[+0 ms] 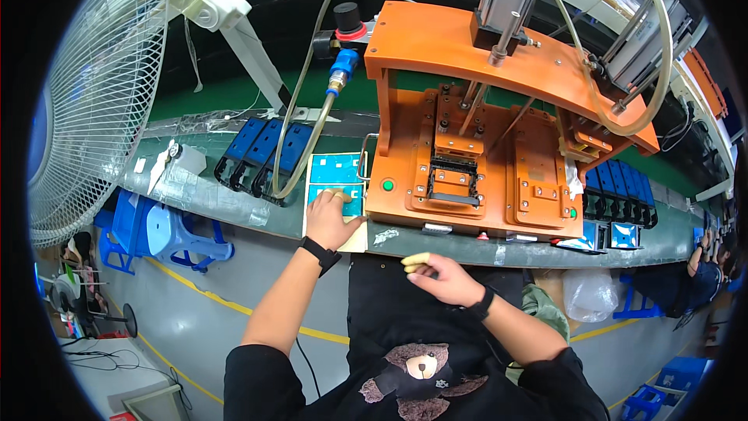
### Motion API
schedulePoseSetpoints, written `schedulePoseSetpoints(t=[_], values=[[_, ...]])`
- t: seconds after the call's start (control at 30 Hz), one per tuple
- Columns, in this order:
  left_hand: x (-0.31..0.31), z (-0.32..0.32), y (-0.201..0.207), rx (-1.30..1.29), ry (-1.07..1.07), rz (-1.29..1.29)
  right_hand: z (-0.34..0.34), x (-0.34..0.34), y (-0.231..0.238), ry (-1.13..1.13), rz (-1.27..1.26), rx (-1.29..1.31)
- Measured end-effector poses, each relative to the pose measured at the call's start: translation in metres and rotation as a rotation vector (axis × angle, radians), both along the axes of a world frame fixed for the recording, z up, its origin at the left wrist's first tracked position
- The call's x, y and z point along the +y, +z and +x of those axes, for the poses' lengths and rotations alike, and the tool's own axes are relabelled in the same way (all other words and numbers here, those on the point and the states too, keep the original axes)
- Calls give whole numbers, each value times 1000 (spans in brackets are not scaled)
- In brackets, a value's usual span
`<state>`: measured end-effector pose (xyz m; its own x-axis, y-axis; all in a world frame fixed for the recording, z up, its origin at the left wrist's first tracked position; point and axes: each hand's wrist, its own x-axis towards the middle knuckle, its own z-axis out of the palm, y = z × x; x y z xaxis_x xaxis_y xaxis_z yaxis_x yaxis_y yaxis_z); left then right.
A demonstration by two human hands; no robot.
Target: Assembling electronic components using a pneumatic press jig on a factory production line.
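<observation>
My left hand point(330, 220) rests on a sheet of blue film pieces point(336, 165) on cream backing at the bench's front edge, left of the orange press. Its fingers lie on the lower blue piece, the thumb is held apart, and no grip shows. My right hand point(446, 281) hovers in front of the bench, with yellow finger cots on its fingertips. Those fingers are loosely bent, and nothing shows between them and the thumb. In the left fixture of the orange press point(397, 203) sits a black plastic frame point(453, 199). The right fixture point(539, 179) holds no visible part.
Black-and-blue plastic housings point(266, 148) stand in a row left of the press; several more point(619, 187) are on its right. A hose point(315, 129) loops down beside the sheet. A large fan point(97, 101) is at far left. Blue stools point(183, 234) stand below the bench.
</observation>
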<state>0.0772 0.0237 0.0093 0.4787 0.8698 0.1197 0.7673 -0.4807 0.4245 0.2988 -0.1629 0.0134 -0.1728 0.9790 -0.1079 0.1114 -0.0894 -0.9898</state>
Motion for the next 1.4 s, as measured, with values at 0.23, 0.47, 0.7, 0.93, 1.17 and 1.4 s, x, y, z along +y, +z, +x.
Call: schedulePoseSetpoints(t=[0.23, 0.47, 0.7, 0.93, 1.17, 1.4], values=[[-6, 3, -18, -16, 46, 160, -50, 52, -2, 153, 201, -208], [-17, 7, -10, -19, 79, 149, -57, 65, -16, 240, 390, -526], [-6, -5, -14, -210, 77, 44, -60, 66, -12, 241, 411, -583], [67, -88, 35, -537, 380, 30, -62, 66, -16, 213, 420, -607], [27, -196, 48, -768, 348, 57, -15, 37, 87, -193, 820, -483], [-72, -107, 75, -933, -39, -577, 56, 38, 126, -504, 758, -1029]])
